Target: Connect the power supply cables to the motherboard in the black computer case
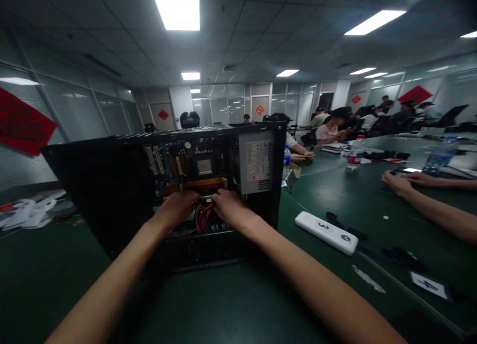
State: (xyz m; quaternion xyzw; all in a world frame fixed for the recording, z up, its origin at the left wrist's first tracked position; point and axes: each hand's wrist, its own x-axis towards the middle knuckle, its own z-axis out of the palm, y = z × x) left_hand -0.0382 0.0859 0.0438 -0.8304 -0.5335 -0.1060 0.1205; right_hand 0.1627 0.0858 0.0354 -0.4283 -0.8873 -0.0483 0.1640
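A black computer case [160, 252] stands with its side open, showing the motherboard [194, 150] inside. My left hand [178, 208] reaches in, its fingers curled together at the left end of the orange and yellow memory slots [203, 184]. At their right end my right hand [230, 209] is closed in a pinch. Both sets of fingertips press near the slots; what they grip, if anything, is too dark and small to make out. Red, yellow and purple cables [203, 218] hang between the hands. Above sits the square processor socket [204, 166], and the power supply [257, 162] fills the upper right.
On the green table [328, 195] to the right lie a white power bank [326, 232] marked 3, dark cables and a label [428, 284]. Bottles [357, 152] stand farther back. Another person's hands [400, 182] hold a phone at right. White items [28, 212] lie left.
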